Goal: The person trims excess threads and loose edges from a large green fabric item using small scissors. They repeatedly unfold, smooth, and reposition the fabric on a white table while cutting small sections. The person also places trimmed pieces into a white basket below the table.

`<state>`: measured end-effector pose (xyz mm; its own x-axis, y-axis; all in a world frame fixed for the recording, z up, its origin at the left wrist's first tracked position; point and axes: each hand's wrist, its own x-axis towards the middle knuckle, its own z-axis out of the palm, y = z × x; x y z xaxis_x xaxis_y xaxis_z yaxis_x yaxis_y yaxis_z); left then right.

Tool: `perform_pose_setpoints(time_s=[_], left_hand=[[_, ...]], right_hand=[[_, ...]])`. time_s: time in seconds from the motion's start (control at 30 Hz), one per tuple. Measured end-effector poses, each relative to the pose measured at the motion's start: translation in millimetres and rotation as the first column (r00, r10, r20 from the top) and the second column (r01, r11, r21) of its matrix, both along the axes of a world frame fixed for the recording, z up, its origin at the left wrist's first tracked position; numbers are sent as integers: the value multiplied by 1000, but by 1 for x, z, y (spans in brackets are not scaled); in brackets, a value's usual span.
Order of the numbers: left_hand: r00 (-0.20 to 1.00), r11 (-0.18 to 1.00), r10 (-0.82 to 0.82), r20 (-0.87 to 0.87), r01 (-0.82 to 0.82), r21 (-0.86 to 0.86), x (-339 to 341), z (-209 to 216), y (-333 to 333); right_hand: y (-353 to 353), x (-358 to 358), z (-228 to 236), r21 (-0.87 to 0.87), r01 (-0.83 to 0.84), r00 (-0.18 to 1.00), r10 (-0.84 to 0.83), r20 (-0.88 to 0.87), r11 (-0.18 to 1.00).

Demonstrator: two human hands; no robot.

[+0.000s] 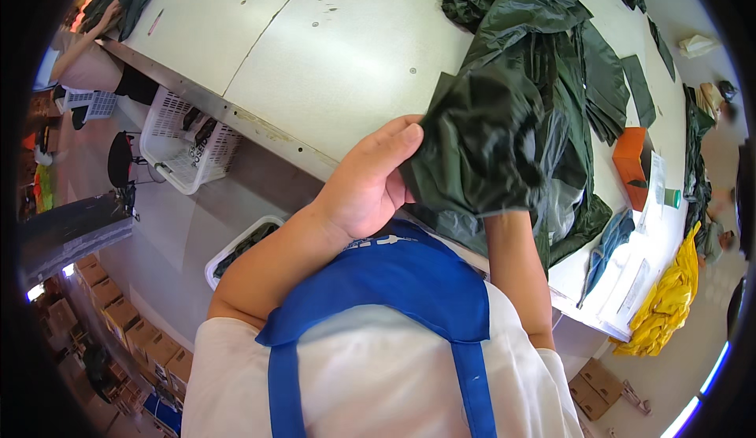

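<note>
The dark green cloth (pixel 476 142) is above the table (pixel 339 36) at its near side. The left hand (pixel 370 172) holds its left edge; the right hand is hidden, grip unclear. It seems light, limp, slippery, best pinched by edges.

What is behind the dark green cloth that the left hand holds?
Behind the held cloth, more dark green material lies on the white table. The right hand is covered; only its forearm shows.
</note>
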<state>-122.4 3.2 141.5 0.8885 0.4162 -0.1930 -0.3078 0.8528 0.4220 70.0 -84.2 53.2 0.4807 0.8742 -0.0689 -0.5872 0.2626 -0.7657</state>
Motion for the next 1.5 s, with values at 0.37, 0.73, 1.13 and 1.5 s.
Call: perform_pose_setpoints(time_s=[0.37, 0.73, 1.13, 1.5], left_hand=[[959, 938, 57, -278, 44, 344, 20, 6, -19], [926, 808, 16, -377, 210, 551, 18, 15, -17], [972, 835, 58, -226, 76, 544, 26, 27, -26], [966, 804, 54, -252, 108, 584, 18, 34, -29]], right_hand=[[-42, -21, 170, -1, 278, -195, 57, 979, 961], [-58, -15, 162, -228, 288, 170, 185, 968, 930], [-27, 15, 204, -164, -20, -338, 148, 930, 986], [-36, 23, 202, -200, -174, -338, 132, 932, 964]])
